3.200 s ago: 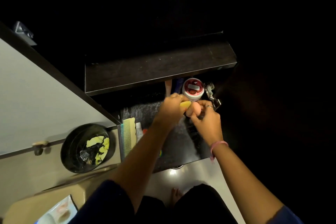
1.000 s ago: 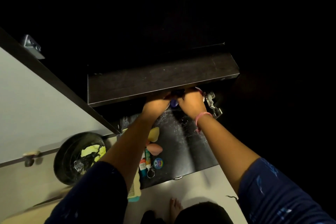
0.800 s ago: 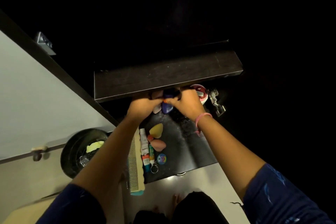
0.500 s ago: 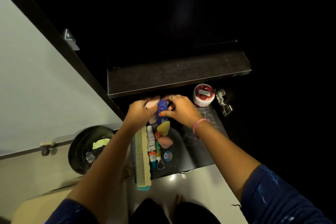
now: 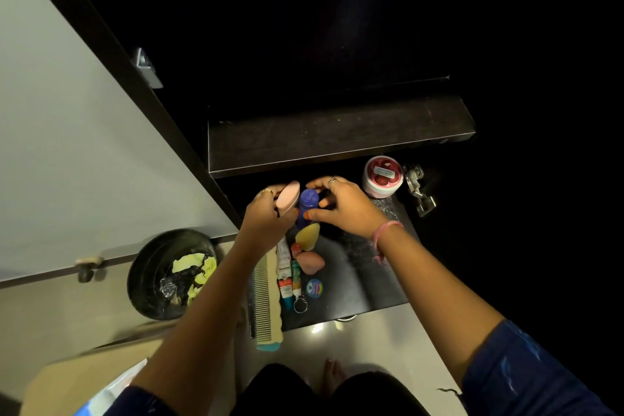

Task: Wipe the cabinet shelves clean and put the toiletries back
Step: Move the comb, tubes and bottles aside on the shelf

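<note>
Over the lower cabinet shelf (image 5: 371, 280), the left hand (image 5: 266, 223) grips a pink bottle (image 5: 287, 194); the right hand (image 5: 344, 209) pinches 1 blue bottle (image 5: 308, 203). Both look light, rigid, smooth; hold mid-body.

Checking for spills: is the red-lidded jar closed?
Closed: the red-lidded jar stands upright on the lower shelf with its lid seated flat on top.

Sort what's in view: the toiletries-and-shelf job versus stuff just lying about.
Job:
left hand holding pink item
right hand on blue bottle
yellow sponge
comb
tubes
red-lidded jar
lower shelf

Lying about:
black bin
door hinge
</note>
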{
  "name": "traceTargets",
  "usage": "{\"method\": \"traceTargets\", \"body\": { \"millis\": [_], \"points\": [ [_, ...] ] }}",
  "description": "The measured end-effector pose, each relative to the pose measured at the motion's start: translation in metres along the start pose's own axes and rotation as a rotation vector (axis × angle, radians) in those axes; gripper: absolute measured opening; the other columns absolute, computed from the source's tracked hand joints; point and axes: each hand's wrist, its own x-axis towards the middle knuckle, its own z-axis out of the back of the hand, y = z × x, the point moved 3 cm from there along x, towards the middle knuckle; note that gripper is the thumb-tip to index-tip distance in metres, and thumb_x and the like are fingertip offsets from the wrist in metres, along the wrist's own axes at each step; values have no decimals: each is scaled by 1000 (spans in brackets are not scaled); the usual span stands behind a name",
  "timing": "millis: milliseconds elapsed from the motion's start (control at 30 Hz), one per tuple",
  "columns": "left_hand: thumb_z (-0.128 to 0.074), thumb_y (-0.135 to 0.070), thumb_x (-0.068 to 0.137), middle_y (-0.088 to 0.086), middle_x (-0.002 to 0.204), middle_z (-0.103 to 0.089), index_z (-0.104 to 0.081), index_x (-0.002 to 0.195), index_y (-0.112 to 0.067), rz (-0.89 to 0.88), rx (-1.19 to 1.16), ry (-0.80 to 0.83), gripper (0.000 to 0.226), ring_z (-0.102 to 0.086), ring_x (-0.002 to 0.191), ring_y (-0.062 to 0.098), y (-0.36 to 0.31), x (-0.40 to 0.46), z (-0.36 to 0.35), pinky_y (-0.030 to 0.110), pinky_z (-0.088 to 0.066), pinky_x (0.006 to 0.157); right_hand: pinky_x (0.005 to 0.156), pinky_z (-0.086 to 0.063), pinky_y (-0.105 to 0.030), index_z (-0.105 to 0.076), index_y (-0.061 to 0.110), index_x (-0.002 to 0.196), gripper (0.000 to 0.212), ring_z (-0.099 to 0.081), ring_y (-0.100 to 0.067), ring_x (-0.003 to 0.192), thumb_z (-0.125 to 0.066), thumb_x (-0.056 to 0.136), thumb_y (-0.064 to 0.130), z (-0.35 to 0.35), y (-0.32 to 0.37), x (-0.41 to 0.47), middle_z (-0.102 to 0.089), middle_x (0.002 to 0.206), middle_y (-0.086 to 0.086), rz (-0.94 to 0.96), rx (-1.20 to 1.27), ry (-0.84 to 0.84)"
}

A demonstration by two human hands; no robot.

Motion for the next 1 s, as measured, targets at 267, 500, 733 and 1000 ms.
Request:
{"method": "traceTargets", "body": {
  "millis": [267,500,733,1000],
  "points": [
    [-60,-20,86,11,116,-58,-51,121,-8,1,11,-29,38,-57,102,21,3,2,1,32,-49,87,84,-55,-30,-53,16,125,53,-64,-19,90,-74,77,9,38,-14,-9,-54,109,0,-92,-57,99],
    [-62,-14,85,12,118,-56,-47,124,-6,-76,-11,-39,42,-56,103,20,11,-6,1,28,-46,86,109,-34,-36,-23,4,145,73,-36,-35,133,-63,86,21,65,-66,19,-26,149,-21,-586,-617,136],
    [-63,-7,84,-5,119,-53,-48,129,-13,-42,-89,-64,47,-49,110,8,34,-15,-4,25,-42,91,111,-33,-38,-29,9,144,79,-38,-33,132,-63,82,44,62,-84,37,-38,146,-16,-639,-548,112],
    [-64,-21,85,5,126,-59,-48,131,-17,-125,-57,-130,49,-56,116,17,38,-18,-10,35,-48,97,89,-46,-30,-60,12,118,61,-59,-28,107,-67,75,54,45,-68,29,-64,117,-10,-385,-671,-20]
  ]
}}
